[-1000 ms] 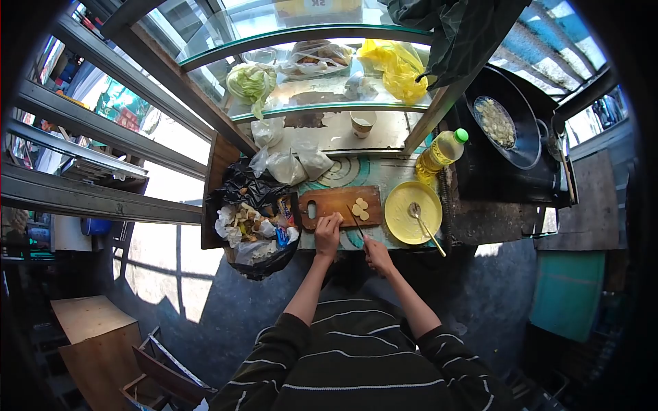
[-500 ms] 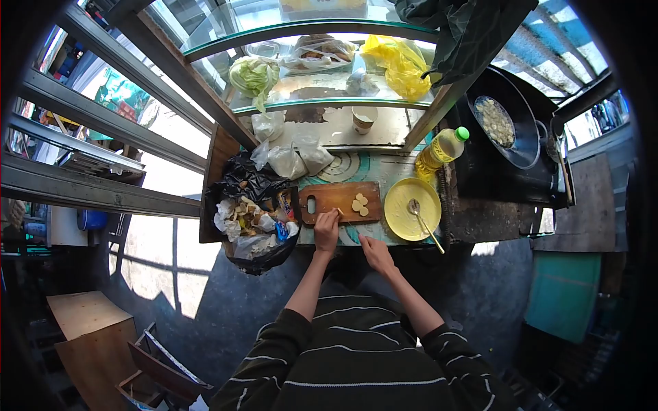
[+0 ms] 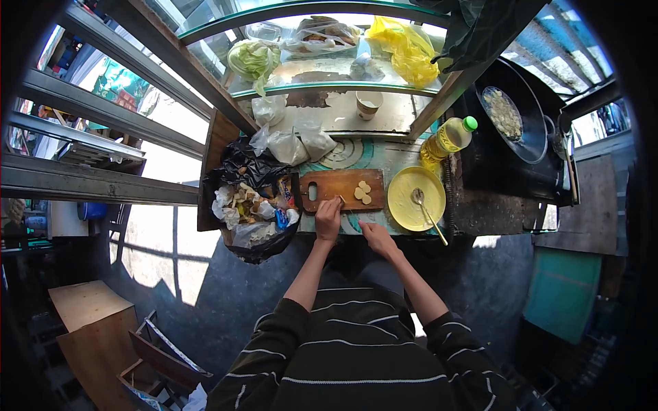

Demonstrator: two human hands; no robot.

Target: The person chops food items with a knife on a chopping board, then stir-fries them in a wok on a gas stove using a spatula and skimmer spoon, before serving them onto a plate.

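Note:
A wooden cutting board (image 3: 343, 183) with a handle hole lies on the counter. Several pale round slices (image 3: 363, 192) sit together on its right half. My left hand (image 3: 327, 220) is closed at the board's front edge, its fingertips pinching a small pale piece (image 3: 341, 199). To its right my right hand (image 3: 378, 239) is closed around a knife, mostly hidden in the grip; only a thin stretch of blade shows, pointing toward the left fingertips. Beside the board stands a yellow plate (image 3: 402, 205) with a spoon (image 3: 428, 214) resting in it.
Left of the board is a black bag of scraps (image 3: 264, 250). Behind stand tied plastic bags (image 3: 288, 147), a paper cup (image 3: 369, 104) and an oil bottle (image 3: 449, 140). At right, a wok (image 3: 528, 130) with pale food sits on the stove. A glass shelf holds lettuce (image 3: 255, 61).
The camera view has shifted slightly, moving the counter a little up and right. Both hands keep nearly the same places at the board, the left still pinching the small piece.

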